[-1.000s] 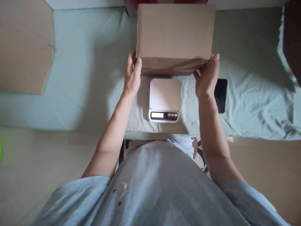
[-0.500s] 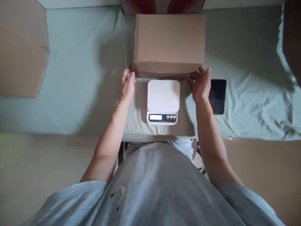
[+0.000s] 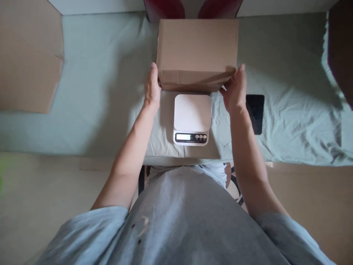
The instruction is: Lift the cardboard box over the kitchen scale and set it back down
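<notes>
A brown cardboard box (image 3: pixel 198 46) stands on the cloth-covered surface, just beyond a white digital kitchen scale (image 3: pixel 192 112). My left hand (image 3: pixel 153 85) presses against the box's near left corner, its thumb up along the side and its fingertips hidden behind the lower edge. At the near right corner my right hand (image 3: pixel 235 88) grips the box, thumb raised and fingers reaching under the bottom edge. The scale's platform is bare and its display is lit. A black smartphone (image 3: pixel 255 114) lies right of my right wrist.
Flattened-looking cardboard (image 3: pixel 29 59) sits at the far left of the pale green cloth (image 3: pixel 91 84). Behind the box stands a red-and-grey panel (image 3: pixel 191 8) against the wall. A dark object (image 3: pixel 342 51) borders the cloth at the far right.
Both hands have moved forward and closed in on the box's near corners, from hovering beside them with loose fingers. The scale and phone stay in place.
</notes>
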Demonstrator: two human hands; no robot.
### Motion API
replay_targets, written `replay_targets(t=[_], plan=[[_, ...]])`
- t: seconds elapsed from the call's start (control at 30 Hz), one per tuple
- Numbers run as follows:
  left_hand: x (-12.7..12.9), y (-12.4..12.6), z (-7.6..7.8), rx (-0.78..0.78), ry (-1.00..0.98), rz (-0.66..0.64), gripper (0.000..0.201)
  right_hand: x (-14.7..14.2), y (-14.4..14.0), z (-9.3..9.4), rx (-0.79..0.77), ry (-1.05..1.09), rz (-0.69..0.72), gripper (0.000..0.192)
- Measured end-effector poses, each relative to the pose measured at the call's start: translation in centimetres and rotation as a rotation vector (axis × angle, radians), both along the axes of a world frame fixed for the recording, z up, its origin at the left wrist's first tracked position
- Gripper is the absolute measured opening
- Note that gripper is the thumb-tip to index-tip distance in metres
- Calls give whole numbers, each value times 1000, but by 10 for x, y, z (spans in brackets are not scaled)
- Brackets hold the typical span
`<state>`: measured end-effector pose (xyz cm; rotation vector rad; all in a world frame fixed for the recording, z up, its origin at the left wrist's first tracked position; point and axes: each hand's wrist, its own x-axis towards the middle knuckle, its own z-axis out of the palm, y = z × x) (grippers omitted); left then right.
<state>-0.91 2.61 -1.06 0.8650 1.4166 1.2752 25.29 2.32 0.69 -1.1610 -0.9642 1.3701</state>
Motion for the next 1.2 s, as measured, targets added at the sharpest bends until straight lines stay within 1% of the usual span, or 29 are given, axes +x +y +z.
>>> replay_targets(t=[0.07,0.13,0.2,0.23,0.3,0.33,0.37,0.47,0.53,0.63,0.87,1.0,1.1,1.17,1.2], plan=[[4,0,17,-19,7,62,50,-3,0,13,0,6,-38,53],[6,-12,33,49,-11,60,44,0,-7,28,7,25,-84,47],[6,-34,46,163,-21,3,40,5,-22,43,25,43,-103,42],[6,-48,50,189,-14,-26,41,8,-32,49,49,47,-121,42],[7,-76,55,182,5,-50,47,13,-55,56,75,19,-117,38],[9,-90,56,176,19,-58,49,14,-67,58,81,-3,-137,32],[10,-102,56,166,37,-60,48,15,-78,57,61,-28,-117,30],[13,-130,54,132,88,-68,48,14,-107,50,38,-79,-149,32],[13,-141,52,119,109,-74,49,12,-120,45,28,-78,-149,33],[12,-151,52,119,113,-73,49,11,-133,42,14,-58,-137,35],[10,-160,44,73,74,-62,46,15,-138,34,-27,-38,-130,37],[12,-159,42,105,75,-65,47,15,-137,32,-34,-9,-122,35],[15,-157,40,163,60,-56,53,14,-136,30,-41,-32,-161,41],[13,-155,34,157,69,-20,57,14,-135,24,-34,-46,-186,47],[10,-153,29,130,71,-2,59,15,-135,19,-39,-46,-189,49]])
